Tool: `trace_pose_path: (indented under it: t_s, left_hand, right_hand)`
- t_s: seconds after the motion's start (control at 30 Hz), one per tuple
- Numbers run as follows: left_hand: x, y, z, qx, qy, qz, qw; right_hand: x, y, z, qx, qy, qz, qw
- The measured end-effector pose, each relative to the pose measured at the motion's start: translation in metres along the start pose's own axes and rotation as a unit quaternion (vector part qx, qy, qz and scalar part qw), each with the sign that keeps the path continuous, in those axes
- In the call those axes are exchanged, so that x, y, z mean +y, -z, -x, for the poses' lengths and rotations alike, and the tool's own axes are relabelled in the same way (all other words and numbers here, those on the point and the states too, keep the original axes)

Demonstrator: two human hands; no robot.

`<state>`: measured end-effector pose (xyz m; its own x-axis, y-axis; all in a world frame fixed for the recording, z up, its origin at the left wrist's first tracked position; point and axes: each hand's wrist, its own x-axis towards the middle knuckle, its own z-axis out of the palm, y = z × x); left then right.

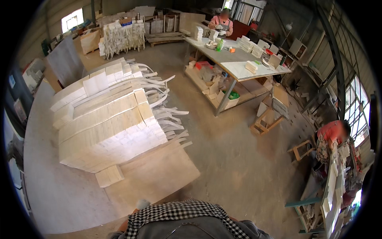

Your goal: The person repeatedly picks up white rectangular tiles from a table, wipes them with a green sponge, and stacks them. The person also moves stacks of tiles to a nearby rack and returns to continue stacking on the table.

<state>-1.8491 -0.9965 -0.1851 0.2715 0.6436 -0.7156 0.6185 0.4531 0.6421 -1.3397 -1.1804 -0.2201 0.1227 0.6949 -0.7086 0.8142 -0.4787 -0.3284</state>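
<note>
My left hand (143, 204), seemingly in a pale glove, shows only as a small patch at the near edge of a board (159, 171). Its fingers cannot be made out, nor whether they hold anything. My right hand is hidden; only a sliver of the right arm shows beside my checked garment (175, 209). Beyond the left hand, one small pale block (110, 176) lies on the board. Behind it rises a large stack of thin pale wooden pieces (107, 131) in tight rows. Curved wooden strips (171, 113) stick out from its far right side.
A long worktable (223, 59) at the back holds pale stacks, with a person (221, 26) behind it. Another person (334, 133) bends over a bench at the right. A wooden stool (262, 121) stands on the floor; more stacked strips (123, 38) sit at the far left.
</note>
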Motion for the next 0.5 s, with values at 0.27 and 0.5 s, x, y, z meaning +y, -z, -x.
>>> trace_pose_path:
  t_s: [0.27,0.5]
  left_hand:
    - [0.098,-0.049,-0.053,-0.054,-0.015,-0.235,0.970]
    - [0.265,-0.186,-0.163,-0.130,-0.121,-0.313,0.933]
  right_hand:
    - [0.037,0.126,0.022,0.034,0.073,0.086,0.993]
    - [0.253,0.138,-0.025,0.278,0.107,0.020,0.954]
